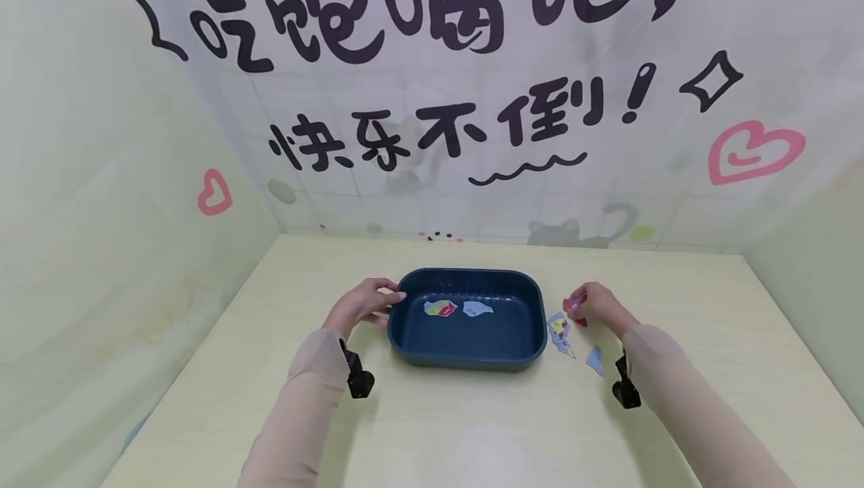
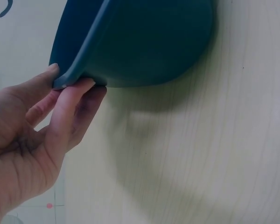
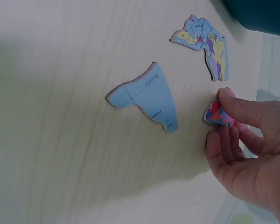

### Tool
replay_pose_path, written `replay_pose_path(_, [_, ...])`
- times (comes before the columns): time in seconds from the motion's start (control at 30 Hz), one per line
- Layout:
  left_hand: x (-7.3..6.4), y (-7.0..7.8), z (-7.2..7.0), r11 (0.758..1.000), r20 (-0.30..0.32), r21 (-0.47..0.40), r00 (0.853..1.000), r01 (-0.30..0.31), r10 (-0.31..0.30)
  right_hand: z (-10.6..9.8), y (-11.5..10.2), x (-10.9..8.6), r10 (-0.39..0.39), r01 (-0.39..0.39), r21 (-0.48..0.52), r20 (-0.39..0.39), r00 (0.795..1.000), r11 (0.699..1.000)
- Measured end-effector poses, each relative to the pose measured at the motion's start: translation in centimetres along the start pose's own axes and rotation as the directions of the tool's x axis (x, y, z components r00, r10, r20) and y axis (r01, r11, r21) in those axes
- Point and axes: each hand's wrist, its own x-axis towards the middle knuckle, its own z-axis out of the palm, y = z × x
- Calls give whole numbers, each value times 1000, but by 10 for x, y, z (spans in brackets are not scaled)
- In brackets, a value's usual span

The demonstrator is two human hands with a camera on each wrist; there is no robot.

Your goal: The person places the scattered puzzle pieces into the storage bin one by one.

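A dark blue rectangular tub (image 1: 466, 342) stands mid-table with two map puzzle pieces lying inside: a multicoloured piece (image 1: 440, 309) and a pale blue piece (image 1: 478, 309). My left hand (image 1: 367, 300) grips the tub's left rim, thumb over the edge and fingers beneath it in the left wrist view. To the right of the tub, my right hand (image 1: 599, 306) pinches a red-and-blue puzzle piece (image 3: 218, 113) between thumb and fingers. Beside that hand, a yellow-and-blue puzzle piece (image 3: 201, 39) and a light blue puzzle piece (image 3: 147, 97) with printed lettering lie flat on the wood.
The pale wooden table (image 1: 486, 428) meets a fabric backdrop (image 1: 432, 203) with large black lettering behind the tub. Similar cloth hangs along both sides. A small black wrist camera (image 1: 360, 379) sits on the left sleeve, another wrist camera (image 1: 626, 389) on the right.
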Motion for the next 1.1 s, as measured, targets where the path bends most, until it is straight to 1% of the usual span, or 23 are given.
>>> replay_pose_path(0.13, [0,-1,0,1000,-2,-12,1000,4,-4,1,-1,-1,-19,19,2,-11,1000,1000])
replay_pose_path(0.27, [1,-2,1,1000,-2,-17,1000,6,-6,2,0,1,-22,23,32,-21,1000,999])
replay_pose_path(0.4, [1,-2,1,1000,1,-13,1000,-1,1,1,1,1,-42,43,46,-20,999,998])
replay_pose_path(0.53, [1,-1,1,1000,4,-6,1000,-4,4,-4,1,0,-61,61,64,4,998,996])
replay_pose_path(0.63, [1,0,1,1000,4,-4,1000,-5,5,-9,0,-1,-56,53,86,25,998,995])
replay_pose_path(0.9, [0,1,0,1000,7,-4,1000,-10,10,-20,-7,-7,-70,64,93,56,996,994])
replay_pose_path(1.03, [-1,2,0,1000,13,-5,1000,-13,13,-25,-12,-9,-92,84,118,67,994,990])
replay_pose_path(1.1, [-2,2,0,1000,14,-4,1000,-14,14,-28,-15,-11,-118,107,134,70,991,985])
